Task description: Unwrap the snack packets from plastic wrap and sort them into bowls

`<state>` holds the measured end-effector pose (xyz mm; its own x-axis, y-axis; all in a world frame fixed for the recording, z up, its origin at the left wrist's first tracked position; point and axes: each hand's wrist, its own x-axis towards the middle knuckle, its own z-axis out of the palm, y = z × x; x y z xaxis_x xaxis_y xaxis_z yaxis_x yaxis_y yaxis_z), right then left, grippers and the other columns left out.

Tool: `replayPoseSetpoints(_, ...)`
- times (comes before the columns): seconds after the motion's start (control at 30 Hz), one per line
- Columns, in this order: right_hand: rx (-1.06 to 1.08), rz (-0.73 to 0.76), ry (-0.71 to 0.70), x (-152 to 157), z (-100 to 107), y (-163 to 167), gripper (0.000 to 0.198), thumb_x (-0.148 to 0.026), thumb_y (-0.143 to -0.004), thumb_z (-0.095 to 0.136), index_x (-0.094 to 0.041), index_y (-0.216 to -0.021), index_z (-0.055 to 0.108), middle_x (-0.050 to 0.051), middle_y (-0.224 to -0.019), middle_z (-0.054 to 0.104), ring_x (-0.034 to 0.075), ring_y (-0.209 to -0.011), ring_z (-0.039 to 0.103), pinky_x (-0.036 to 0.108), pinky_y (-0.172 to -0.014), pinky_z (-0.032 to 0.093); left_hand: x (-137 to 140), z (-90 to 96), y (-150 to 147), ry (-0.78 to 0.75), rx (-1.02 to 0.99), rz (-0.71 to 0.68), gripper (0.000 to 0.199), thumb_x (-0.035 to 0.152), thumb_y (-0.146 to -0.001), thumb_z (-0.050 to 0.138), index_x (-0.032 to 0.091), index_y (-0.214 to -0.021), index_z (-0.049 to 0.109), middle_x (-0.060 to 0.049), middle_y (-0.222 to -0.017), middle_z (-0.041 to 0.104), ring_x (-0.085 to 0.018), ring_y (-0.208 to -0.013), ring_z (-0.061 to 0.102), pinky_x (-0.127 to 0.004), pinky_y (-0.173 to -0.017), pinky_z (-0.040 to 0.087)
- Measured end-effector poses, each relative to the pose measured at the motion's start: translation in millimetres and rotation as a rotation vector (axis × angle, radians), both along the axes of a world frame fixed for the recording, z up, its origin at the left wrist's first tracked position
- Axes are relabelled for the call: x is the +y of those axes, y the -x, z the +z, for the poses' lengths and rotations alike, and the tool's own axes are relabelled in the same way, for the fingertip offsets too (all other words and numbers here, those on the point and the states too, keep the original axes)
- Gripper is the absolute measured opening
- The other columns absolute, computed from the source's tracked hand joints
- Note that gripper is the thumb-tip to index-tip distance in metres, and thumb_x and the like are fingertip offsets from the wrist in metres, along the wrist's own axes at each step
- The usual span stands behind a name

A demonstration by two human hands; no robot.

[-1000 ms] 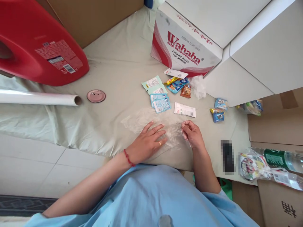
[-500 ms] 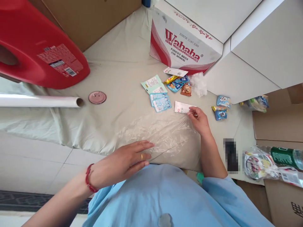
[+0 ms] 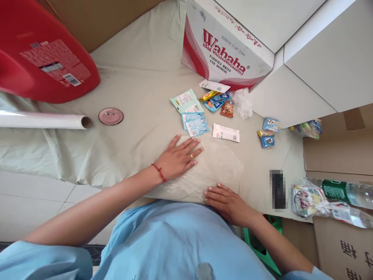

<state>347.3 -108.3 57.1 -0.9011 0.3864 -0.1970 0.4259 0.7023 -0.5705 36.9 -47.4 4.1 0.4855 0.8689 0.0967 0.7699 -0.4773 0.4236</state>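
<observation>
A thin clear plastic bag (image 3: 221, 159) lies spread on the cloth-covered table in front of me. My left hand (image 3: 179, 157) rests flat on its left part, fingers spread. At the bag's near edge is my right hand (image 3: 225, 200), laid down with its fingers stretched out and holding nothing. A white sachet (image 3: 226, 133) lies just beyond the bag. Past my left fingertips are blue-and-white packets (image 3: 196, 126), partly overlapping a pale green packet (image 3: 186, 102).
Small wrapped snacks (image 3: 215, 102), another white sachet (image 3: 214, 86) and a crumpled clear wrapper (image 3: 243, 103) lie before the Wahaha carton (image 3: 224, 46). Left are a red jug (image 3: 49, 58), a plastic film roll (image 3: 43, 119) and a round badge (image 3: 110, 116). Bottles (image 3: 346, 192) lie right.
My right hand has let go of the white sachet and come back to the bag's near edge. My left hand has moved forward onto the bag, which now lies flatter.
</observation>
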Motion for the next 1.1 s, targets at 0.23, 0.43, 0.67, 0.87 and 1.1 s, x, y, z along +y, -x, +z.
replayPoseSetpoints(0.23, 0.063, -0.406, 0.127, 15.0, 33.2, -35.6, 0.03, -0.026, -0.105, 0.054, -0.032, -0.128, 0.072, 0.005, -0.109, 0.081, 0.021, -0.103, 0.076, 0.04, -0.094, 0.063, -16.2, -0.5, -2.8, -0.001, -0.004, 0.144, 0.056, 0.051, -0.104, 0.047, 0.03, -0.157, 0.049, -0.012, -0.17, 0.037, -0.039, -0.16, 0.026, -0.075, -0.124, -0.006)
replayPoseSetpoints(0.43, 0.097, -0.422, -0.12, 58.4, 1.3, -3.9, 0.034, -0.031, -0.104, 0.055, -0.029, -0.134, 0.07, 0.009, -0.14, 0.07, 0.03, -0.136, 0.061, 0.055, -0.114, 0.051, -32.0, 1.7, -7.6, 0.002, 0.036, 0.281, 0.055, 0.046, -0.106, 0.045, 0.029, -0.158, 0.048, -0.014, -0.17, 0.035, -0.04, -0.159, 0.027, -0.079, -0.121, -0.007)
replayPoseSetpoints(0.67, 0.067, -0.77, -0.346, 185.0, -9.4, 19.9, 0.036, -0.041, -0.103, 0.048, -0.023, -0.122, 0.072, 0.013, -0.122, 0.074, 0.03, -0.11, 0.067, 0.05, -0.1, 0.055, -37.7, 3.6, -7.4, -0.002, 0.006, 0.362, 0.054, 0.043, -0.106, 0.044, 0.034, -0.159, 0.044, -0.013, -0.169, 0.037, -0.039, -0.159, 0.028, -0.08, -0.121, -0.007)
replayPoseSetpoints(0.87, -0.052, -0.896, -0.516, 283.0, -33.3, 73.4, 0.066, -0.042, -0.088, 0.07, -0.017, -0.148, 0.056, 0.021, -0.147, 0.052, 0.04, -0.127, 0.052, 0.057, -0.106, 0.048, -37.1, 2.0, -7.9, -0.028, 0.009, 0.354, 0.055, 0.044, -0.106, 0.043, 0.032, -0.16, 0.043, -0.013, -0.168, 0.038, -0.04, -0.158, 0.03, -0.081, -0.121, -0.004)
replayPoseSetpoints(1.1, -0.073, -0.931, -0.544, 272.7, -33.0, 42.6, 0.036, -0.027, -0.097, 0.042, -0.018, -0.114, 0.073, 0.017, -0.112, 0.068, 0.032, -0.1, 0.062, 0.046, -0.092, 0.051, -37.4, 0.4, -7.1, -0.052, 0.003, 0.362, 0.052, 0.043, -0.107, 0.044, 0.03, -0.157, 0.049, -0.013, -0.168, 0.04, -0.039, -0.157, 0.033, -0.08, -0.122, -0.005)
